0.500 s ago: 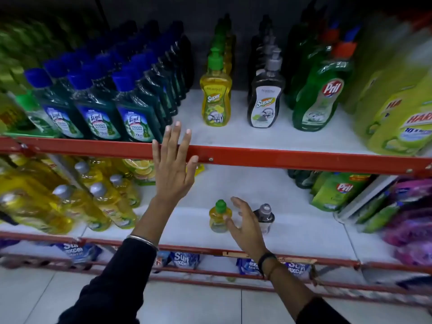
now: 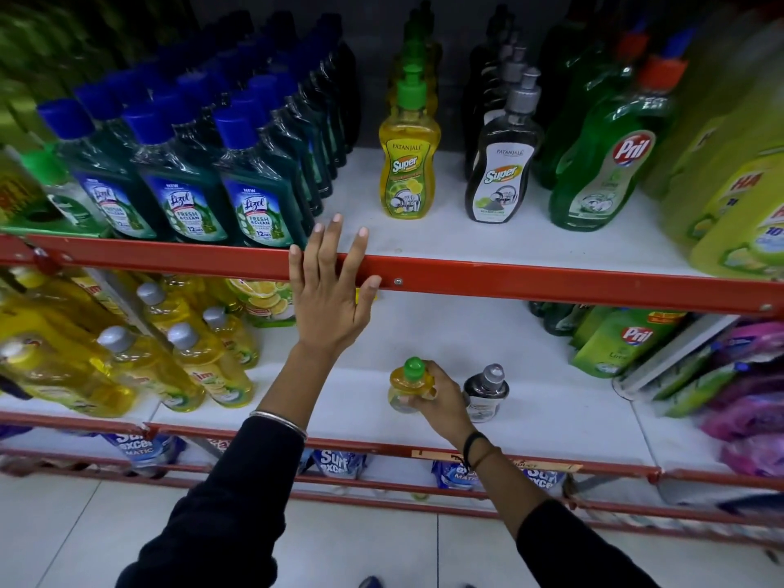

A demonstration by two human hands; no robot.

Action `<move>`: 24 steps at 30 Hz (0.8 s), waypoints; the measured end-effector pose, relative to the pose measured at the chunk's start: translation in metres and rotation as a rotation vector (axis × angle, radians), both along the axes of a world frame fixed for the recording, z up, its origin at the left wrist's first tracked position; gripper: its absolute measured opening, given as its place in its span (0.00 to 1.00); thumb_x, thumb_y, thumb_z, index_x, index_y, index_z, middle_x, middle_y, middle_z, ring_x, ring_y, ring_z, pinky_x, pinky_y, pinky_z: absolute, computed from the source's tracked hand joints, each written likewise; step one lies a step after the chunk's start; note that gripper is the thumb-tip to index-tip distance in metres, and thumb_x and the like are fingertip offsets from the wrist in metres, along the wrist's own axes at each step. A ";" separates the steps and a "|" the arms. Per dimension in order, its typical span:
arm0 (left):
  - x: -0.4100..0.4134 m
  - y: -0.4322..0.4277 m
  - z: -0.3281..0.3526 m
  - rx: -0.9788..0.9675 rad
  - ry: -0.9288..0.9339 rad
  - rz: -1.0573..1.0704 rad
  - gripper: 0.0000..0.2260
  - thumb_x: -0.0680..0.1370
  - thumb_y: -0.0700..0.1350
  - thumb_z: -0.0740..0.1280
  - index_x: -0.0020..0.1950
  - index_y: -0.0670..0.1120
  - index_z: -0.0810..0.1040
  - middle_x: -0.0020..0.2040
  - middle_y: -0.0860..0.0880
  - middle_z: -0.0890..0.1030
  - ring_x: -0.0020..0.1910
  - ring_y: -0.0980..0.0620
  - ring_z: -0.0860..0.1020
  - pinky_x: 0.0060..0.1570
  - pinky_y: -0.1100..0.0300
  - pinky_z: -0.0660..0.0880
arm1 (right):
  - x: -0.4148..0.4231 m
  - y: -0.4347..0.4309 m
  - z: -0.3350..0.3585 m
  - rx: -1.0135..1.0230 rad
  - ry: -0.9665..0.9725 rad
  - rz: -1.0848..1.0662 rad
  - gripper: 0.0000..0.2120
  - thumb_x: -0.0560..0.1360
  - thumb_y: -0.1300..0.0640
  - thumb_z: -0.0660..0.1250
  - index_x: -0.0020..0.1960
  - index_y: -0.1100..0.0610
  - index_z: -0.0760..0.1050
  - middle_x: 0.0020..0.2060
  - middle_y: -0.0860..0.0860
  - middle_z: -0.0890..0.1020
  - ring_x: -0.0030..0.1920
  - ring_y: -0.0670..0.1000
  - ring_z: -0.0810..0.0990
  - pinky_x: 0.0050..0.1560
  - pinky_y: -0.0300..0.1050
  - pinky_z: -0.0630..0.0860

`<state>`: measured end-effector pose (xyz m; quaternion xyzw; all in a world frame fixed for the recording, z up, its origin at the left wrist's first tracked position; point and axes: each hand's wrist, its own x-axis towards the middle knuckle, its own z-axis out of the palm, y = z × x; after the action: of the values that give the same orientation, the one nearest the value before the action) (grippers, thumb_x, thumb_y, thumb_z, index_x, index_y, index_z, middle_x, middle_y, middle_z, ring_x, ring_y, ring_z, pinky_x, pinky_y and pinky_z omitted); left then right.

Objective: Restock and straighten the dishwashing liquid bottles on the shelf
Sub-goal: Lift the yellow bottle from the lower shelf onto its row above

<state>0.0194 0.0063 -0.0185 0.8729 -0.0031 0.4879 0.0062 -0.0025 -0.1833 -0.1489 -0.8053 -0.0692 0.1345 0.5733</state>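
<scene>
A person in black sleeves reaches into a shop shelf unit, seen from their own head looking down. Nearest, on the lower white shelf (image 2: 551, 409), the right hand (image 2: 441, 401), which half a second ago hovered open between two small bottles, has now closed around the small yellow plastic dishwashing bottle with a green cap (image 2: 408, 386); its fingers (image 2: 418, 398) wrap the bottle's shoulder and side, gripping it while its base appears to sit on the shelf. Just beside it on the right stands a small dark bottle with a grey cap (image 2: 485, 392), untouched. This suggests the pick-up has begun, and the bottle is likely meant for the matching row above. The right wrist is bent down, with a dark band around it, and the forearm slopes up from the lower right. Farther up, the left hand (image 2: 331, 294) has moved forward and now lies flat against the red metal front rail of the upper shelf (image 2: 509, 278), fingers spread and open, holding nothing, seemingly steadying the body; a thin silver bangle circles that wrist. Beyond the rail, on the upper shelf, a row of tall yellow pump bottles with green tops (image 2: 409, 163) runs to the back, next to a row of dark pump bottles with grey tops (image 2: 502, 171). Blue-capped teal bottles (image 2: 254, 197) fill the left, and a green bottle with a red cap (image 2: 602, 163) stands to the right.
</scene>
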 end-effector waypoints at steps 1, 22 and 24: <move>0.000 0.000 0.000 -0.007 -0.001 0.007 0.23 0.82 0.58 0.47 0.76 0.52 0.58 0.75 0.46 0.60 0.75 0.46 0.57 0.76 0.49 0.44 | -0.002 -0.001 0.006 0.014 -0.025 -0.008 0.24 0.66 0.68 0.73 0.55 0.51 0.71 0.51 0.51 0.80 0.51 0.51 0.77 0.47 0.24 0.70; -0.006 -0.001 0.007 0.001 0.042 0.018 0.22 0.82 0.56 0.51 0.74 0.49 0.63 0.73 0.45 0.64 0.74 0.45 0.60 0.76 0.50 0.43 | -0.005 -0.022 0.263 0.484 -0.665 -0.125 0.23 0.65 0.54 0.74 0.57 0.59 0.75 0.47 0.48 0.83 0.48 0.48 0.83 0.49 0.41 0.78; -0.004 0.000 0.006 -0.003 0.031 0.016 0.22 0.82 0.56 0.51 0.74 0.49 0.62 0.73 0.45 0.64 0.74 0.45 0.59 0.76 0.50 0.43 | 0.012 -0.016 0.272 0.484 -0.693 -0.158 0.24 0.65 0.55 0.74 0.58 0.62 0.74 0.49 0.53 0.82 0.50 0.50 0.82 0.51 0.44 0.78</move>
<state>0.0152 0.0061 -0.0124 0.8803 0.0049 0.4743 0.0037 0.0091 -0.1993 0.1234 -0.6479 -0.2255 -0.2085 0.6971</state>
